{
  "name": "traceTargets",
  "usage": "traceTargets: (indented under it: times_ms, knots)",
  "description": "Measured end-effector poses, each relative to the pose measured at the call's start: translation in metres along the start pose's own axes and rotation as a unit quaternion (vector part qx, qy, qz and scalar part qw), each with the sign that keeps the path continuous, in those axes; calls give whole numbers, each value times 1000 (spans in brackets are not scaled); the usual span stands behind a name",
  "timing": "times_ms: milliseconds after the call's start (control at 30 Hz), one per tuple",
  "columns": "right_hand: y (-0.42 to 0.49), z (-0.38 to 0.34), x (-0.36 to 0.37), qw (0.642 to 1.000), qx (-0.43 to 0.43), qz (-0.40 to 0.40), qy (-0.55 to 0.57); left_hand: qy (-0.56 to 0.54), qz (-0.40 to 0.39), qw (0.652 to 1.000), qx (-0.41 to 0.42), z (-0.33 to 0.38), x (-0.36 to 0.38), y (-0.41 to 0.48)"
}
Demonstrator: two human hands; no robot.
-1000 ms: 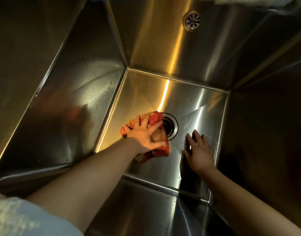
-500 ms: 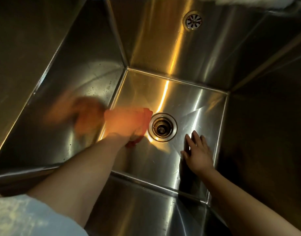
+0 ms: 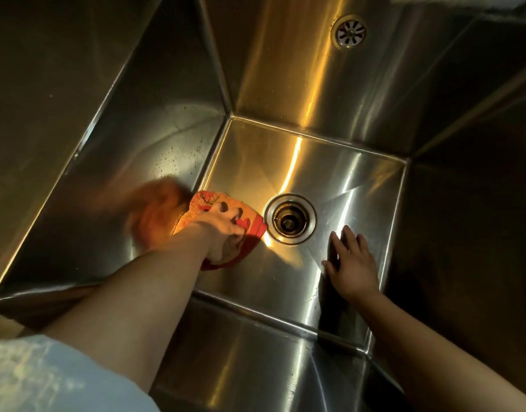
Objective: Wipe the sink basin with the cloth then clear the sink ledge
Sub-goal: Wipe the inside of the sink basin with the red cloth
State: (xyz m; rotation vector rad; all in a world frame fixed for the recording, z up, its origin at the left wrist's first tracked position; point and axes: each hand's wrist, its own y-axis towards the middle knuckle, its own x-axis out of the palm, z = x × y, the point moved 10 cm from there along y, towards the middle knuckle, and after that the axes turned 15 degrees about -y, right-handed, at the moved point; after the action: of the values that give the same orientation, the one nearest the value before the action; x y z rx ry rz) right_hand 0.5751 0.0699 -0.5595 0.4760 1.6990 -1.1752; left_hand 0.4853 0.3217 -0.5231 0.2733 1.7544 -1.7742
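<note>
The left hand [image 3: 223, 226] grips the cloth [image 3: 206, 200], wiping by the drain [image 3: 290, 219]; the right hand [image 3: 352, 264] lies flat. Next, rub the spotty sink wall [image 3: 172, 156].

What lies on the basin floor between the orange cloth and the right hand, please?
The round drain, beside the cloth gripped by the left hand; then bare steel up to the right hand, as the head view shows.
</note>
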Motion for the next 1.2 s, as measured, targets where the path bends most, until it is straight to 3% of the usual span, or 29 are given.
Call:
traceTargets:
  times_ms: [67,233,500,900,1000,1200]
  knots:
    - [0,-1,0,1000,-1,-1,-2,-54,2,999,8,-2,4,-1]
    - [-1,-1,0,1000,-1,2,-4,-135,116,984,20,-21,-6,6]
    - [2,0,4,1000,4,-4,-1,-52,52,997,4,-24,15,-1]
    - [2,1,5,1000,10,-14,14,-81,-189,978,-22,3,52,-23]
    - [1,2,-1,999,16,-2,32,-83,-193,977,25,39,53,-20]
    - [-8,26,-7,999,41,1,-7,-98,-96,984,116,71,45,-16]
